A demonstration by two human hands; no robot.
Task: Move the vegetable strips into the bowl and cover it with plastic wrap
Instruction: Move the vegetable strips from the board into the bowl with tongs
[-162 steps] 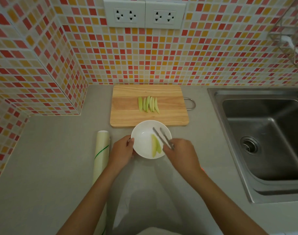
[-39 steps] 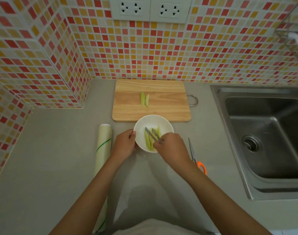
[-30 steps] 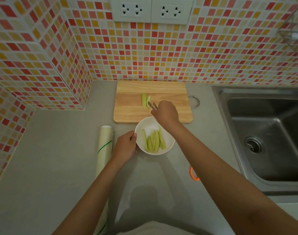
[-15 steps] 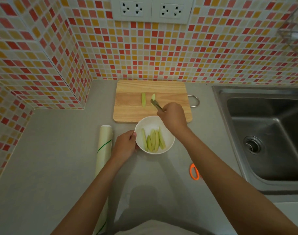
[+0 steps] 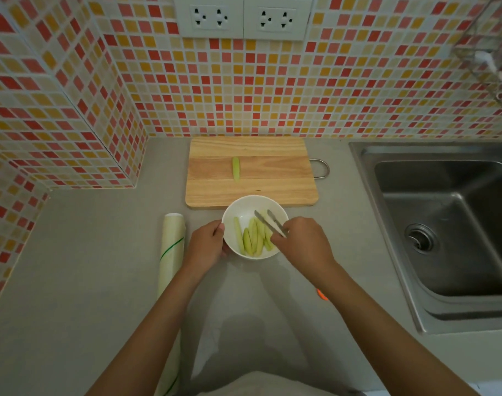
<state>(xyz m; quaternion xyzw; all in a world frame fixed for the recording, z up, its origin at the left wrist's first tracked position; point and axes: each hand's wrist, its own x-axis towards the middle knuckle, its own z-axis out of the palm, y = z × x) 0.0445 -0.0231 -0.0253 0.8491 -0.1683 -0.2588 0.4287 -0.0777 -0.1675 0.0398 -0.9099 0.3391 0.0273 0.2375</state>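
A white bowl (image 5: 245, 208) stands on the grey counter just in front of a wooden cutting board (image 5: 272, 184). Several pale green vegetable strips (image 5: 254, 238) lie in the bowl. One strip (image 5: 236, 169) remains on the board, left of its middle. My left hand (image 5: 208, 245) grips the bowl's left rim. My right hand (image 5: 302, 242) holds metal tongs (image 5: 270, 222) over the bowl, their tips apart above the strips. A roll of plastic wrap (image 5: 171, 252) lies lengthwise to the left of my left hand.
A steel sink (image 5: 444, 232) fills the right side of the counter. An orange scissor handle (image 5: 322, 294) peeks out under my right forearm. Tiled walls close off the back and left, with two sockets (image 5: 242, 17) above the board.
My right hand carried a strip with the tongs from the board back over the bowl. Two strips lay on the board a second ago; one lies there now. My left hand stayed on the rim.
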